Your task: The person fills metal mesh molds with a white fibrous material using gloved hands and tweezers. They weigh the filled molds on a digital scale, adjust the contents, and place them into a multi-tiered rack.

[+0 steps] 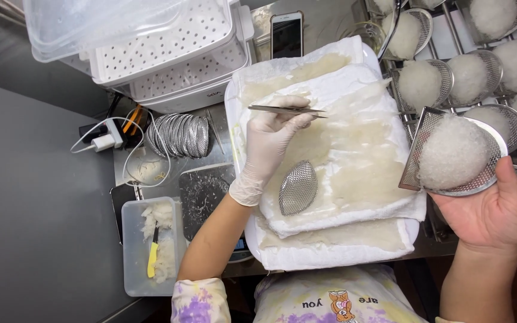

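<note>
Head view: tweezers (286,110) over towel (390,206) edge

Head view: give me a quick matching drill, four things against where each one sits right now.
Things:
1. tweezers
2. filled mesh mould
3. empty mesh mould
4. phone

Places:
A. lying on the towel
B. in the gloved left hand
C. beyond the tray, by the perforated white boxes
D. in the bare right hand

Pairs: 1-B, 2-D, 3-A, 4-C
</note>
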